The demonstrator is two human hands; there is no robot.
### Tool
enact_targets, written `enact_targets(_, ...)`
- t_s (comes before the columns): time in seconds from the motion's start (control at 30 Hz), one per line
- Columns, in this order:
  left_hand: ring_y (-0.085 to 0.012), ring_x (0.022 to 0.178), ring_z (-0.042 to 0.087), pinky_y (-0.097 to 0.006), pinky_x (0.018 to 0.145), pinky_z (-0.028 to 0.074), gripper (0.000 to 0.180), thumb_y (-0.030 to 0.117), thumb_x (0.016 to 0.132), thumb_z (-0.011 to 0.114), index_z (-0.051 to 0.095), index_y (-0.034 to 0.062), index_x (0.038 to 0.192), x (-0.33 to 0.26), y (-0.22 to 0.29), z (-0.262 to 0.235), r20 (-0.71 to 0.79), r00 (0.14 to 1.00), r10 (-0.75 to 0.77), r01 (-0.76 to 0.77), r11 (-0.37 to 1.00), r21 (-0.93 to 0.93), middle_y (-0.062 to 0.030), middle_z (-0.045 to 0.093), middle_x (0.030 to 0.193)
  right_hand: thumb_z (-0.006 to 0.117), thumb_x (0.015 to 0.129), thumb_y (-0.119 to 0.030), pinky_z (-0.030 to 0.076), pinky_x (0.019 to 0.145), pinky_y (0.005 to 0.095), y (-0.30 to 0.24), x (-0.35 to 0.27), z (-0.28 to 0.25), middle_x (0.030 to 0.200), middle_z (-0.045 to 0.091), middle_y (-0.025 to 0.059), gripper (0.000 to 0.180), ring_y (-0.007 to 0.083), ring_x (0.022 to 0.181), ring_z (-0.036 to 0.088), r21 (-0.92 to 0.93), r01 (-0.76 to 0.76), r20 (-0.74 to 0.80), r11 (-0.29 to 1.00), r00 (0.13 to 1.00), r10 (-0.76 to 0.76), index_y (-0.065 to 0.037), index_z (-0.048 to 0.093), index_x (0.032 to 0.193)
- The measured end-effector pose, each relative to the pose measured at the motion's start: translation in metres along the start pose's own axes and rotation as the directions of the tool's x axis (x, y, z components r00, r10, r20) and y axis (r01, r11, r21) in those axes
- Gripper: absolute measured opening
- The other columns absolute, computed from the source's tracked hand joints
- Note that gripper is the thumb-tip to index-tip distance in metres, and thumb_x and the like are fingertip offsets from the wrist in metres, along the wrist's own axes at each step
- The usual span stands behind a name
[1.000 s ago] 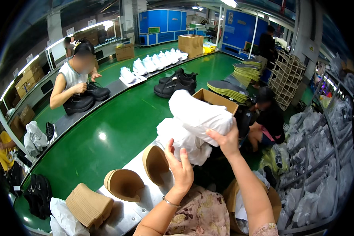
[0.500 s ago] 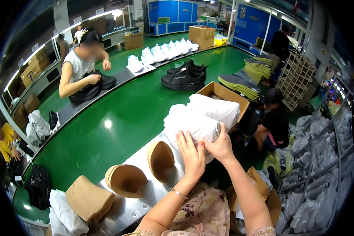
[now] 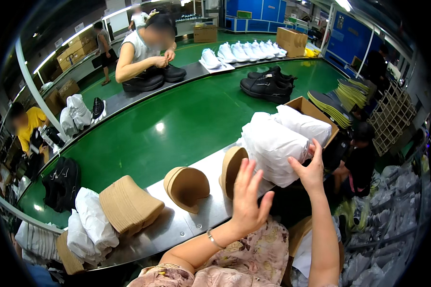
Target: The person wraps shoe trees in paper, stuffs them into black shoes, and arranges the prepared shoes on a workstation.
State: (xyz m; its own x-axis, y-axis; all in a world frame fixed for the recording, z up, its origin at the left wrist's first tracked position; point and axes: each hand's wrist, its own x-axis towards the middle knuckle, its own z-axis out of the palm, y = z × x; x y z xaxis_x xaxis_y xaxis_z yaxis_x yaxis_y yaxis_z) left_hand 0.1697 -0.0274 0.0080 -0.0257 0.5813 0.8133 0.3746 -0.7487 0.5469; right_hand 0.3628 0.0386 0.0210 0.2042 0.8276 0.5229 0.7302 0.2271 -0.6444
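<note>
My left hand [image 3: 250,197] is raised over the metal bench with its fingers spread, holding nothing. Just beyond it stands a curled brown cardboard piece [image 3: 233,167]. My right hand [image 3: 311,167] is at the near right end of a bulky white paper-wrapped bundle [image 3: 275,148]. Its thumb and fingers are apart beside the paper; whether they touch it is hard to tell. Behind lies a second white-wrapped bundle [image 3: 305,125], partly in an open cardboard box [image 3: 299,104]. What both wrappings hold is hidden.
Another curled cardboard piece [image 3: 187,189], a cardboard stack [image 3: 129,203] and wrapped bundles [image 3: 96,217] line the metal bench leftward. Black shoes [image 3: 268,85] stand on the green conveyor [image 3: 177,129]. Across it a co-worker [image 3: 148,52] handles black shoes. Insoles [image 3: 330,105] are stacked right.
My left hand has come off the white bundle and opened, moving toward the cardboard piece. My right hand's grip on the bundle's end has loosened. The view has swung left.
</note>
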Motion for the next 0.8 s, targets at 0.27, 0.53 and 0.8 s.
enact_targets(0.27, -0.0331, 0.126, 0.036, -0.042, 0.105, 0.025, 0.029, 0.002, 0.087, 0.044, 0.048, -0.0026, 0.116, 0.011, -0.026, -0.116, -0.345, 0.933, -0.104, 0.210, 0.934, 0.288, -0.0197, 0.047, 0.126, 0.064, 0.074, -0.003, 0.045, 0.074, 0.0363, -0.103, -0.041, -0.003, 0.089, 0.057, 0.0145, 0.024, 0.0311, 0.082, 0.056, 0.158, 0.306, -0.085, 0.939, 0.952, -0.296, 0.002, 0.056, 0.095)
enact_targets(0.53, -0.0142, 0.101, 0.052, -0.026, 0.089, 0.039, 0.028, 0.015, 0.091, 0.050, 0.056, -0.0023, 0.113, 0.001, -0.066, -0.139, 0.092, 0.683, -0.724, 0.691, 0.601, -0.402, -0.0089, 0.059, 0.109, 0.061, 0.080, -0.011, 0.047, 0.065, 0.0338, -0.159, -0.115, 0.105, 0.085, 0.058, 0.0150, 0.020, 0.0291, 0.074, 0.058, 0.555, 0.160, 0.385, 0.816, 0.820, -0.423, 0.002, 0.057, 0.095)
enact_targets(0.8, -0.0099, 0.095, 0.052, -0.022, 0.084, 0.041, 0.031, 0.016, 0.094, 0.047, 0.053, -0.0032, 0.116, -0.004, -0.063, -0.142, 0.099, 0.659, -0.746, 0.694, 0.552, -0.463, -0.0065, 0.059, 0.105, 0.055, 0.081, -0.008, 0.046, 0.059, 0.0395, -0.165, -0.125, 0.139, 0.073, 0.055, 0.0149, 0.010, 0.0323, 0.067, 0.057, 0.545, 0.253, 0.331, 0.800, 0.811, -0.482, 0.000, 0.052, 0.077)
